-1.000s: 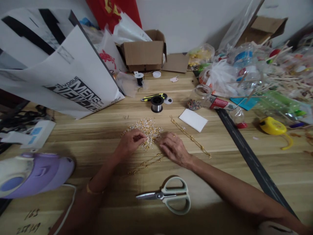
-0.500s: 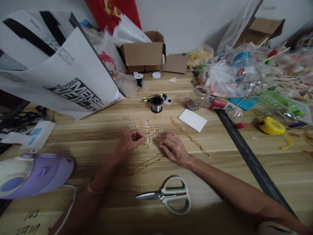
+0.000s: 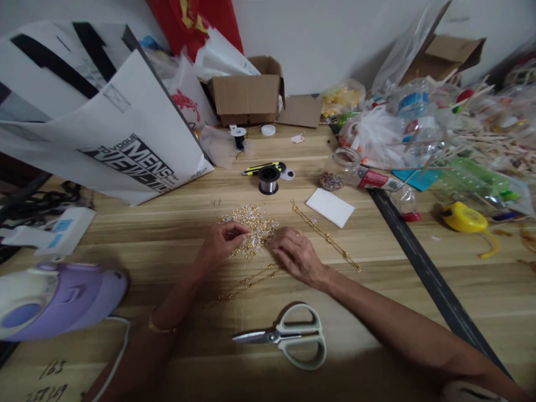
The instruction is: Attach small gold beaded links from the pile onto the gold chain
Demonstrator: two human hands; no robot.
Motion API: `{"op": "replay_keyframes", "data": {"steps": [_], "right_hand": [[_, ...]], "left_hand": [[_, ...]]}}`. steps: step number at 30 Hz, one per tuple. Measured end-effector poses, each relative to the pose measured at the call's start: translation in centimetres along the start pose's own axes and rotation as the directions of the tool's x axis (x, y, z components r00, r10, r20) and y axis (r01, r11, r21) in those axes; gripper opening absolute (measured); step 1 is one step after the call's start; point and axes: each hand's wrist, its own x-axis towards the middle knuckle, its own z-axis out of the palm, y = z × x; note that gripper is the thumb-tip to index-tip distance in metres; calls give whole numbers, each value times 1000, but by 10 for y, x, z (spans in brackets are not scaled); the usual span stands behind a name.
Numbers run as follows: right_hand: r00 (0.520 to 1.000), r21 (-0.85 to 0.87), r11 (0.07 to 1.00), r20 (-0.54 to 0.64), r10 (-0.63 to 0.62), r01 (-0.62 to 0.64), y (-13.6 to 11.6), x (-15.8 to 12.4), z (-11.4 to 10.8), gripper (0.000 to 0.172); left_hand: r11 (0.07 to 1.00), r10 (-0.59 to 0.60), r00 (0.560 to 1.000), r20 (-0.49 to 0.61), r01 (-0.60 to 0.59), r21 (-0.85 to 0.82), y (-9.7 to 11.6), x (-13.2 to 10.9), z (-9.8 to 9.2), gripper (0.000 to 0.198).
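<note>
Roughly between pinched left grip (image 3: 218, 243) and right grip (image 3: 299, 255), closure unclear, lie shiny bits (image 3: 251, 218).

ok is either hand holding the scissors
No, the scissors lie on the table, apart from the left hand and the right hand.

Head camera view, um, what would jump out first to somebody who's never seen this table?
Probably the big white printed bag, standing on the left. Next, the glittering heap of gold and clear pieces near the centre, with the left hand at its left side and the right hand by its right edge. The pale-handled scissors also stand out, lying closer to the wearer than the heap.
</note>
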Motion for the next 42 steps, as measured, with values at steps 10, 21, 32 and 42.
{"op": "replay_keyframes", "data": {"steps": [10, 21, 32, 42], "right_hand": [[1000, -1, 1000, -5, -10, 10, 1, 0, 1, 10], [1000, -11, 1000, -7, -10, 10, 1, -1, 1, 10], [1000, -16, 1000, -1, 3, -3, 1, 0, 1, 11], [1000, -11, 1000, 1, 0, 0, 1, -1, 0, 11]], "left_hand": [[998, 47, 999, -9, -47, -39, 1, 1, 1, 16], [996, 44, 999, -19, -45, -73, 1, 0, 3, 17], [892, 258, 963, 73, -267, 365, 5, -4, 8, 6], [872, 235, 966, 111, -260, 414, 5, -4, 9, 8]]}}
